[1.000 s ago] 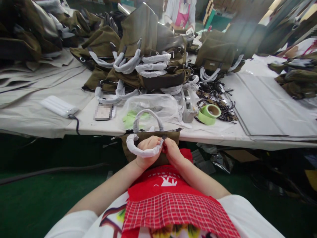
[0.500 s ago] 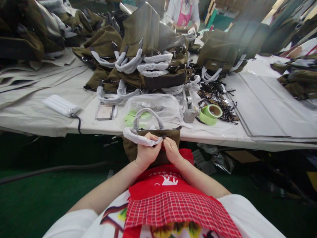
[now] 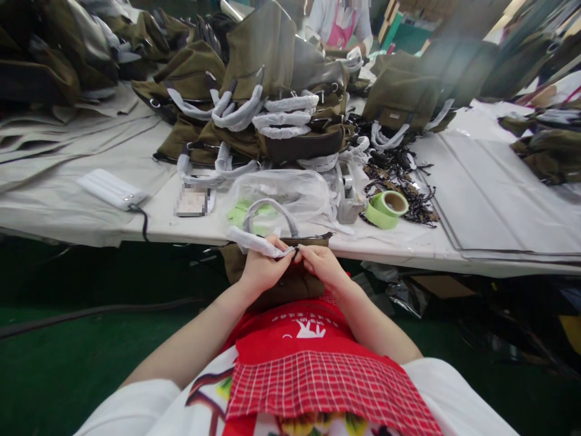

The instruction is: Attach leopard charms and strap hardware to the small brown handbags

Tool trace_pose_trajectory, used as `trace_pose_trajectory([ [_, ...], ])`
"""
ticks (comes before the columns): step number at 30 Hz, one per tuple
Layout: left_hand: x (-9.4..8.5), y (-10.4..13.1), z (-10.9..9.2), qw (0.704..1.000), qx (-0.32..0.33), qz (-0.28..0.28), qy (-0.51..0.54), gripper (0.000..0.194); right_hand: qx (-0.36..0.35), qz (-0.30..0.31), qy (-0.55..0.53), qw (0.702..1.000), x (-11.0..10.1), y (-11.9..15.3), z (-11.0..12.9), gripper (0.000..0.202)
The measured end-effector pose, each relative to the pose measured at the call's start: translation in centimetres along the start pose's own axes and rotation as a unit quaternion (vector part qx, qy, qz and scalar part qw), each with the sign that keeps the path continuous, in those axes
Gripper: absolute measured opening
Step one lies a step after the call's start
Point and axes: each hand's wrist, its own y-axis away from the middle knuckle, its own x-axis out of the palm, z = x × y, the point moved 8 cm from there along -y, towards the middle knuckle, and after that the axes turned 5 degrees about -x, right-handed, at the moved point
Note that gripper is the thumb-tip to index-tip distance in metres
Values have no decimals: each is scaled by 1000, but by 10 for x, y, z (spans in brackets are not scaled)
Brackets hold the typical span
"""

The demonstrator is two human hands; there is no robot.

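An olive-brown handbag (image 3: 290,289) rests against my apron at the table's front edge, its zipped top towards the table. One of its handles, wrapped in white film, arches over the tabletop. My left hand (image 3: 265,264) is closed around the end of the other wrapped handle (image 3: 254,240). Close beside it, my right hand (image 3: 320,264) pinches at the dark tab where that handle ends. The fingertips of both hands nearly meet there. What exactly lies between the right fingertips is too small to make out.
Behind the bag lie a clear plastic bag (image 3: 290,191), a roll of green tape (image 3: 387,210) and a heap of small dark cords (image 3: 408,184). A white power bank (image 3: 111,189) with a cable sits left. Stacked olive bags (image 3: 254,130) fill the back; a co-worker (image 3: 338,30) stands beyond.
My right hand has shifted slightly right and its fingers have changed their grip. My left hand has moved a little left, drawing the wrapped handle straighter, and the bag has tilted.
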Motion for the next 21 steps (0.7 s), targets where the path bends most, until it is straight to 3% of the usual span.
trace_pose_trajectory([
  [2,0,0,0,1000,-11,2,10,18,-12,-10,-9,1000,-3,0,2,49],
  [5,2,-1,11,993,-83,-8,81,22,-46,-41,-55,997,-3,3,2,47],
  [9,17,0,30,947,-208,44,241,35,-89,-61,-61,992,-1,4,1,44],
  [11,23,2,33,926,-239,67,284,40,-98,-65,-41,992,-4,1,2,45],
  [16,9,-5,31,948,-194,13,252,39,-32,-126,-104,986,-35,-12,-4,39],
  [18,6,-9,31,955,-178,3,236,39,-47,-164,-109,979,-52,-11,0,38],
  [21,10,-15,34,955,-196,24,222,39,-86,-153,-34,984,-59,-6,11,35],
])
